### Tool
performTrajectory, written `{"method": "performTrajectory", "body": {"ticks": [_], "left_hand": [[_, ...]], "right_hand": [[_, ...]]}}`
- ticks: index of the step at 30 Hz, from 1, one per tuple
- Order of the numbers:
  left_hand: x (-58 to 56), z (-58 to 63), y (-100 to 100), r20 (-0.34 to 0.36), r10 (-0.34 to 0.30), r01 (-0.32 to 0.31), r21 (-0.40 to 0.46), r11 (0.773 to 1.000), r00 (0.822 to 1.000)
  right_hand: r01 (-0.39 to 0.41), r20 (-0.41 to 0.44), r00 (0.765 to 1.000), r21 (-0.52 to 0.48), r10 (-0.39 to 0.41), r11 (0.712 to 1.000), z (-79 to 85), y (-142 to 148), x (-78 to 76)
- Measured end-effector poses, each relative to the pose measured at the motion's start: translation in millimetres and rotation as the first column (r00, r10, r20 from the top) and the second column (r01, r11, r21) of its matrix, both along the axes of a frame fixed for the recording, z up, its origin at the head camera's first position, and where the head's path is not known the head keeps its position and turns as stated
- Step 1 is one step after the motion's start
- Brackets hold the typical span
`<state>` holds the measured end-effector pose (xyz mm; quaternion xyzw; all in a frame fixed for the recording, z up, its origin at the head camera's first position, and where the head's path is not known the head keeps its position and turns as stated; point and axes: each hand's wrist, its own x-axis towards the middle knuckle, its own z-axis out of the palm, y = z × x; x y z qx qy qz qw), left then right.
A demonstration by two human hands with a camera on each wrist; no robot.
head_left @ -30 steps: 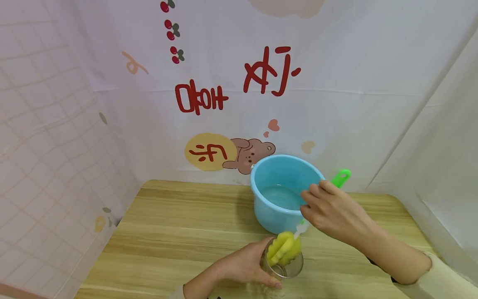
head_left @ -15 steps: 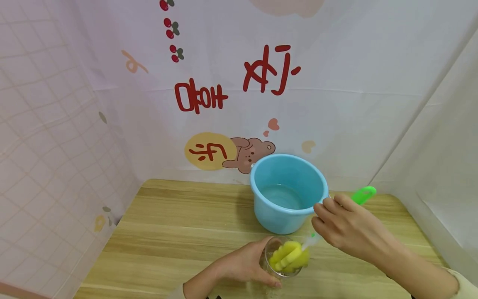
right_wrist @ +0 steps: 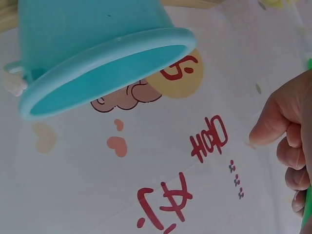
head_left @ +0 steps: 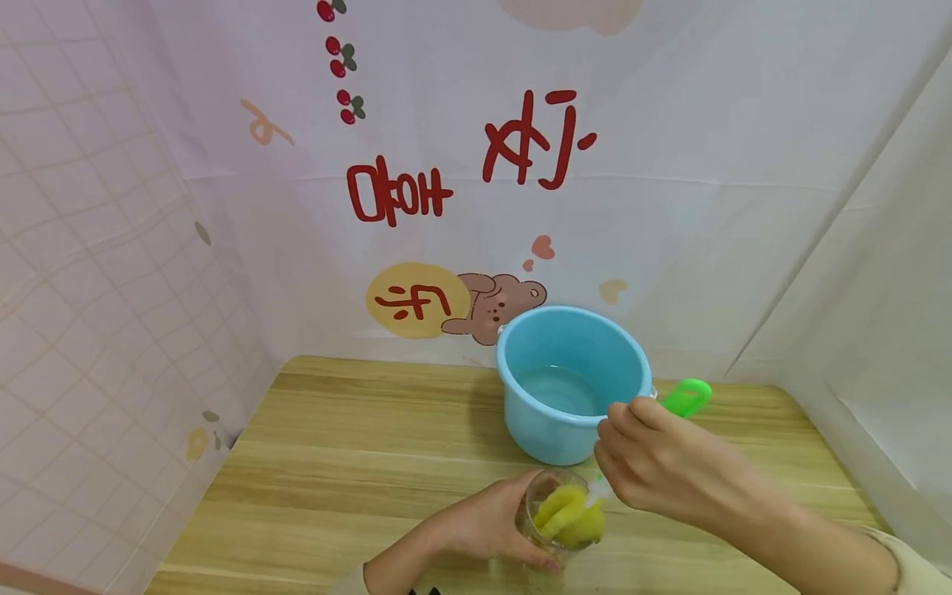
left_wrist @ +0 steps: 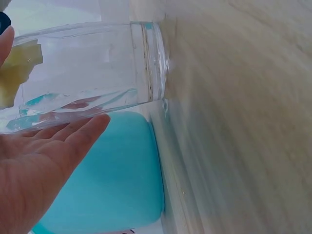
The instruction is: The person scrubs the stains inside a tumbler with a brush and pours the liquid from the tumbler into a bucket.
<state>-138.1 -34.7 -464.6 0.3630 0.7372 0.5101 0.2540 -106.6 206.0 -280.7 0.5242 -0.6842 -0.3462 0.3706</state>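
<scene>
My left hand (head_left: 487, 521) grips a clear glass (left_wrist: 87, 63) around its side, near the front of the table. In the left wrist view the glass's thick base is close over the tabletop. A yellow sponge head (head_left: 565, 514) sits in the mouth of the glass, blurred by motion. It belongs to a cup brush whose green handle (head_left: 686, 398) slants up to the right. Fingers of my right hand (head_left: 654, 454) curl around that handle. In the right wrist view, only slivers of the green handle show at the right edge.
Just behind the glass stands a light blue bucket (head_left: 550, 438) with some water in its bottom. The wood-grain table (head_left: 357, 438) meets a white printed curtain (head_left: 669, 165) at the back, with similar cloth at both sides.
My right hand swung to the right with the brush, then partly back left. The sponge head moved down into the glass. My left hand and the glass stay nearly in place.
</scene>
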Motion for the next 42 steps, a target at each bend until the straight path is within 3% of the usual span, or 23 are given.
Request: {"method": "performTrajectory", "body": {"ticks": [5,10,15,18,21,30,42], "left_hand": [[0.1,0.5,1,-0.005,-0.031,0.031,0.034,0.999,1.000],[0.7,0.7,1,0.016,-0.025,0.024,0.043,0.999,1.000],[1.0,0.7,0,0.042,-0.036,0.034,0.052,0.998,0.998],[0.7,0.5,0,0.018,-0.044,0.043,0.052,0.998,0.999],[0.3,-0.2,0,-0.008,-0.046,0.047,0.046,0.998,0.999],[-0.6,-2.0,-1,0.013,-0.064,0.063,0.047,0.997,0.998],[-0.1,-1.7,-1,-0.002,-0.038,0.038,0.009,0.999,0.999]], "right_hand": [[0.016,0.014,1.000,0.034,-0.017,0.999,5.3,-15,-2.4],[0.094,0.016,0.995,0.086,-0.095,0.992,10.6,-23,-9.5],[0.121,0.010,0.992,0.092,-0.122,0.988,7.9,-24,-21.9],[0.122,0.014,0.992,0.088,-0.124,0.989,4.9,-19,-28.2],[0.111,0.048,0.992,0.058,-0.114,0.992,2.2,-12,-33.8],[0.078,0.177,0.982,-0.074,-0.063,0.994,-3.1,18,-39.9],[-0.016,0.172,0.984,-0.228,0.057,0.974,-11.5,47,-25.5]]}}
